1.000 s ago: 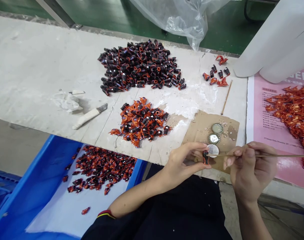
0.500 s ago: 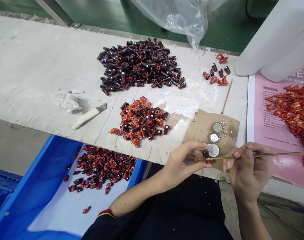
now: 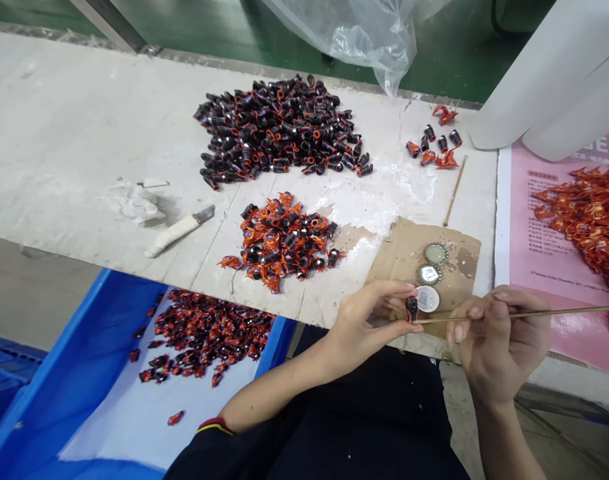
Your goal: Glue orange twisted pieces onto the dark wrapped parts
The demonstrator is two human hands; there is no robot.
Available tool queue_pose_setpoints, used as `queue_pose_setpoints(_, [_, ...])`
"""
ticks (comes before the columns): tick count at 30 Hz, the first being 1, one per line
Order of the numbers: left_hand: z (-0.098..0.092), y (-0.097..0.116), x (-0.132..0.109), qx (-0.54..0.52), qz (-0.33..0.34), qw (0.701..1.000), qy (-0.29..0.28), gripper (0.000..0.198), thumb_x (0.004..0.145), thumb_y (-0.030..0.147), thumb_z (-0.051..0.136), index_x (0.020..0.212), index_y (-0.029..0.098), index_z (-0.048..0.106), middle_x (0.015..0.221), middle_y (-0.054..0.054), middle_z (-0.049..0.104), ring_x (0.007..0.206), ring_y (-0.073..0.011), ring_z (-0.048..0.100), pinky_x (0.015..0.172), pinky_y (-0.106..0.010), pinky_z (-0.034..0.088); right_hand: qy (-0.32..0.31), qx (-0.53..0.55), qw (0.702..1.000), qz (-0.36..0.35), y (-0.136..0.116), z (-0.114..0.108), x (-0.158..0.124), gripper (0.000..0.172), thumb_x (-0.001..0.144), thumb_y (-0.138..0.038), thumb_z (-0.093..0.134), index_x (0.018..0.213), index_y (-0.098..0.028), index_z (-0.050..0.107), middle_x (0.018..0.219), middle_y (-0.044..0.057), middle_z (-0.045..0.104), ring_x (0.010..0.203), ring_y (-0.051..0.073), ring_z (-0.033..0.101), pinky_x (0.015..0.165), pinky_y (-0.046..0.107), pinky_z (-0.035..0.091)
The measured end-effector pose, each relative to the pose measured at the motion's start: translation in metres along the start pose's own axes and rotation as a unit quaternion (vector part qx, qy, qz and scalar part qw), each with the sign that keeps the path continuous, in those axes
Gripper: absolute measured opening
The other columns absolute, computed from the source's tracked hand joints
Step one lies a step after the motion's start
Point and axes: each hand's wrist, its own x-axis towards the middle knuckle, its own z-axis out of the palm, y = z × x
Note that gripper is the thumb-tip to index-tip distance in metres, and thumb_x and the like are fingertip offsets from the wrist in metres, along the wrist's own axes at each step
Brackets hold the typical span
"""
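Note:
Between thumb and fingers, my left hand (image 3: 367,317) pinches a small black and orange plastic part (image 3: 411,309). My right hand (image 3: 499,337) grips a thin wooden stick (image 3: 569,312) like a pen, its tip at the lower end of that part; whether it touches cannot be made out. Just behind the part lies a round white disc (image 3: 427,299) with a printed square. Two bottle caps, a silver one (image 3: 429,274) and one with a pale greenish filling (image 3: 436,253), sit beyond it on a piece of brown cardboard (image 3: 389,257).
A large heap of black parts (image 3: 284,130) and a smaller orange-black heap (image 3: 284,243) cover the table's middle. A knife (image 3: 179,231) lies left. Orange pieces (image 3: 589,227) rest on a pink sheet (image 3: 527,267) at right. Below the edge stands a blue crate (image 3: 91,353) of parts.
The black and orange part has turned slightly in my left hand's fingers. The stick's rear end has dropped a little, its tip staying near the part.

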Motion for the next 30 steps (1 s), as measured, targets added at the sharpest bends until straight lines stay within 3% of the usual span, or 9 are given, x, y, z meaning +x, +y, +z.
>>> queue_pose_setpoints(6, [-0.001, -0.001, 0.0, 0.005, 0.008, 1.0, 0.004, 0.039, 0.079, 0.023, 0.078, 0.113, 0.017, 0.061, 0.105, -0.009, 0.075, 0.084, -0.0157, 0.075, 0.074, -0.022, 0.064, 0.005, 0.004, 1.0, -0.002, -0.001, -0.001, 0.001, 0.011, 0.091, -0.014, 0.057, 0.094, -0.024, 0.059, 0.068, -0.007, 0.057, 0.04, 0.006, 0.052, 0.032, 0.018, 0.039])
queue_pose_setpoints(10, [-0.001, -0.001, 0.001, 0.008, 0.01, 1.0, 0.003, 0.036, 0.08, 0.025, 0.077, 0.112, 0.017, 0.061, 0.102, -0.009, 0.076, 0.084, -0.0165, 0.076, 0.074, -0.022, 0.064, 0.02, -0.033, 0.989, -0.139, -0.003, -0.011, 0.01, 0.01, 0.089, -0.02, 0.063, 0.096, -0.026, 0.063, 0.072, -0.006, 0.057, 0.048, 0.006, 0.055, 0.037, 0.019, 0.045])
queue_pose_setpoints(13, [-0.002, -0.001, 0.001, 0.02, 0.012, 1.0, 0.012, 0.036, 0.079, 0.022, 0.077, 0.111, 0.018, 0.063, 0.102, -0.007, 0.076, 0.08, -0.0147, 0.076, 0.072, -0.02, 0.064, 0.089, -0.166, 0.924, -0.332, -0.009, -0.037, 0.021, 0.009, 0.086, -0.025, 0.069, 0.095, -0.025, 0.069, 0.075, -0.003, 0.057, 0.057, 0.008, 0.06, 0.051, 0.025, 0.054])
queue_pose_setpoints(16, [-0.003, -0.001, 0.002, 0.032, 0.013, 0.999, 0.024, 0.038, 0.077, 0.015, 0.078, 0.111, 0.02, 0.064, 0.105, -0.005, 0.076, 0.079, -0.0121, 0.075, 0.074, -0.018, 0.064, 0.203, -0.326, 0.827, -0.411, -0.026, -0.084, 0.028, 0.026, 0.097, -0.031, 0.049, 0.109, -0.024, 0.07, 0.08, 0.002, 0.063, 0.069, 0.015, 0.069, 0.067, 0.037, 0.057])
queue_pose_setpoints(19, [-0.003, -0.002, 0.003, 0.041, 0.016, 0.999, 0.024, 0.041, 0.075, 0.011, 0.079, 0.112, 0.023, 0.064, 0.106, -0.002, 0.076, 0.08, -0.0104, 0.075, 0.076, -0.016, 0.063, 0.24, -0.6, 0.698, -0.31, -0.05, -0.149, 0.021, 0.035, 0.097, -0.03, 0.045, 0.124, -0.018, 0.064, 0.094, 0.013, 0.071, 0.086, 0.025, 0.072, 0.076, 0.045, 0.055])
queue_pose_setpoints(22, [-0.003, -0.001, 0.003, 0.049, 0.016, 0.998, 0.022, 0.042, 0.075, 0.009, 0.078, 0.112, 0.024, 0.064, 0.105, -0.001, 0.076, 0.08, -0.0101, 0.075, 0.076, -0.016, 0.063, 0.205, -0.787, 0.566, -0.134, -0.069, -0.212, 0.01, 0.038, 0.088, -0.037, 0.053, 0.109, -0.011, 0.072, 0.09, 0.021, 0.07, 0.095, 0.034, 0.069, 0.082, 0.05, 0.049])
queue_pose_setpoints(24, [-0.003, 0.0, 0.003, 0.059, 0.015, 0.998, 0.024, 0.041, 0.075, 0.01, 0.078, 0.111, 0.024, 0.065, 0.104, -0.001, 0.076, 0.079, -0.0103, 0.075, 0.076, -0.017, 0.063, 0.188, -0.811, 0.551, -0.061, -0.074, -0.242, 0.006, 0.038, 0.084, -0.039, 0.053, 0.1, -0.011, 0.073, 0.081, 0.02, 0.066, 0.09, 0.035, 0.066, 0.081, 0.051, 0.046])
queue_pose_setpoints(26, [-0.004, 0.001, 0.003, 0.072, 0.014, 0.997, 0.025, 0.04, 0.075, 0.01, 0.078, 0.111, 0.023, 0.065, 0.104, -0.001, 0.076, 0.079, -0.0107, 0.074, 0.077, -0.018, 0.063, 0.164, -0.803, 0.573, -0.021, -0.073, -0.258, 0.004, 0.034, 0.081, -0.038, 0.053, 0.094, -0.014, 0.072, 0.077, 0.017, 0.063, 0.085, 0.034, 0.063, 0.082, 0.05, 0.043])
queue_pose_setpoints(30, [-0.004, 0.003, 0.002, 0.096, 0.01, 0.995, 0.033, 0.041, 0.075, 0.01, 0.078, 0.111, 0.023, 0.064, 0.103, -0.001, 0.075, 0.078, -0.0113, 0.074, 0.075, -0.019, 0.064, 0.149, -0.781, 0.606, -0.006, -0.065, -0.258, 0.003, 0.029, 0.079, -0.041, 0.05, 0.087, -0.019, 0.067, 0.076, 0.012, 0.06, 0.074, 0.027, 0.056, 0.083, 0.046, 0.041])
